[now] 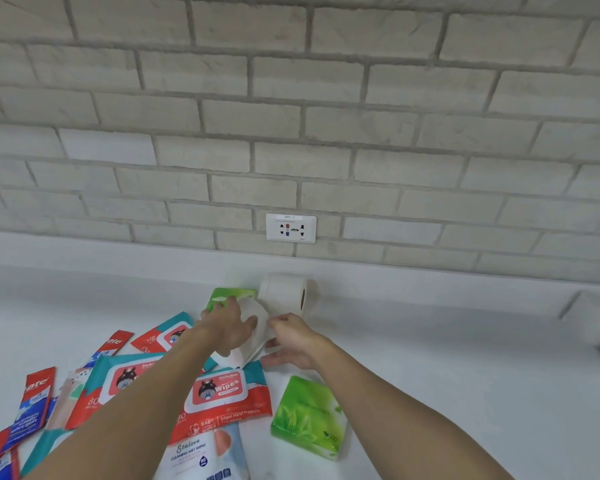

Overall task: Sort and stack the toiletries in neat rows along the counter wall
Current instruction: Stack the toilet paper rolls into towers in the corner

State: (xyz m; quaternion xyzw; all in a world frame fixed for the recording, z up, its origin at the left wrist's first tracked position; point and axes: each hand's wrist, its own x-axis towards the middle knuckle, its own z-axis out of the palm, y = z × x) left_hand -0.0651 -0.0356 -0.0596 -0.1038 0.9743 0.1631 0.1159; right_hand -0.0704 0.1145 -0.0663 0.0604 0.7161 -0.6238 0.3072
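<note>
A person's left hand [227,325] and right hand [291,339] hold a white paper roll [255,341] between them, tilted just above the white counter [430,358] and close to its back edge. The left hand's fingers curve around the roll's left side, and the right hand's fingers and thumb curl onto its right rim. A second roll [283,294] lies on its side against the foot of the brick wall [291,98], directly below a wall socket [291,228]. Just to its left sits a green tissue pack [234,294]. The left fingertips overlap this pack in the view, though whether they touch it cannot be told. Nearer the person, unsorted goods crowd the counter: red-and-teal wipes packs [222,393] lying partly under the forearms, a pale blue pack of cleaning wipes [201,455] at the bottom edge, another green tissue pack [309,417] lying flat below the right wrist, and red toothpaste boxes [37,398] scattered at far left. White objects [596,323] at the far right edge are too blurred to identify.
</note>
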